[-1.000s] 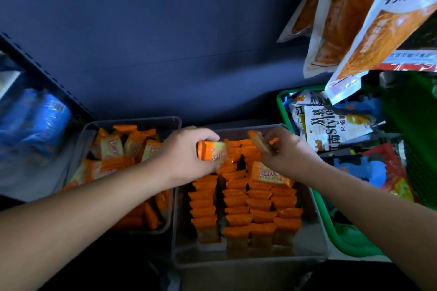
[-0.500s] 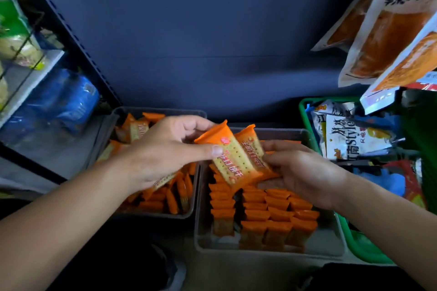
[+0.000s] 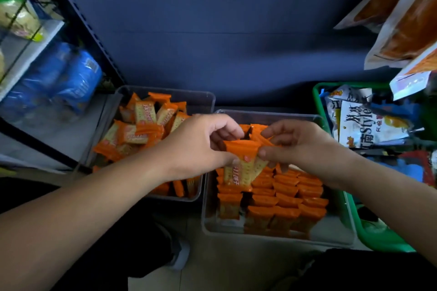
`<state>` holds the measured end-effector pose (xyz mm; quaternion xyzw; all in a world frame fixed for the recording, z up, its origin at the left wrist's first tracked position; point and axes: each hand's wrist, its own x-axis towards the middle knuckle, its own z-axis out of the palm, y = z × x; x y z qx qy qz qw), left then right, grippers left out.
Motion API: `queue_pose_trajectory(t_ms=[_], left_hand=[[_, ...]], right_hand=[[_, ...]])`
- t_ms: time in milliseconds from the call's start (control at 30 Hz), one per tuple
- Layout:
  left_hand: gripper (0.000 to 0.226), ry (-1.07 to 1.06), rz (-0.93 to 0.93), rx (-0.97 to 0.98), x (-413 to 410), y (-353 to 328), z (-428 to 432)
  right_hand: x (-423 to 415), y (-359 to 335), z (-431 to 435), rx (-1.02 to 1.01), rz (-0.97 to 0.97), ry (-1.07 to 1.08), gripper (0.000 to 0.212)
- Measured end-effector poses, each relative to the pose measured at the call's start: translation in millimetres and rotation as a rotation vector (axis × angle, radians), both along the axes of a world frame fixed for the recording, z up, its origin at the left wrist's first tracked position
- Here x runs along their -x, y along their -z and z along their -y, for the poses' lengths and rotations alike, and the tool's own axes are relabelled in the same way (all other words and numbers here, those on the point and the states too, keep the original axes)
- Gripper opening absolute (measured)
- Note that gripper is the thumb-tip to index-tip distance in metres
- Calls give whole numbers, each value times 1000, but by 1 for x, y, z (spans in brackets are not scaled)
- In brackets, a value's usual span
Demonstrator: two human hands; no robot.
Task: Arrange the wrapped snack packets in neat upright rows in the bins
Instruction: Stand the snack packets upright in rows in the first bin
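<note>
Two clear plastic bins sit side by side on the floor. The left bin (image 3: 208, 101) holds a loose jumble of orange cracker packets (image 3: 139, 125). The right bin (image 3: 340, 238) holds orange packets standing upright in rows (image 3: 283, 201). Above the right bin's back half, my left hand (image 3: 198, 146) and my right hand (image 3: 300, 146) both pinch the orange top edge of one cracker packet (image 3: 241, 170), which hangs upright between them. A second packet looks tucked behind my right fingers, mostly hidden.
A green basket (image 3: 378, 241) full of mixed snack bags stands right of the right bin. Large orange snack bags (image 3: 406, 19) hang at the top right. A dark shelf rack with blue packs (image 3: 73, 80) is at the left. A dark blue wall is behind.
Both hands lifted packets from the bins and came together; the packet that my left hand held tilted half a second ago now hangs upright, gripped by both hands. The view shifted left.
</note>
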<state>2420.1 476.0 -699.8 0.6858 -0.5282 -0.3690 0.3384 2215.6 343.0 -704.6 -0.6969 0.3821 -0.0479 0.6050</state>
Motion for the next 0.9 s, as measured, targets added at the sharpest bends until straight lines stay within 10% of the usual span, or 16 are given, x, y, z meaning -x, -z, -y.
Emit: queue_pose_trajectory(t_ms=[167,367,567,900], left_hand=[[36,24,45,16,15,11,-4],[35,34,70,43,19,17,-13],[44,49,50,-57,-3,25,-24],[37,37,171,-145,-17,46,-52]], right_hand=[[-1,3,-3,-142,-54,-162,23],[-9,0,-14,83,-253,-348,80],[-17,22,-42,351,-325,-383,35],[-14,108,-81,661,-403,-595,62]])
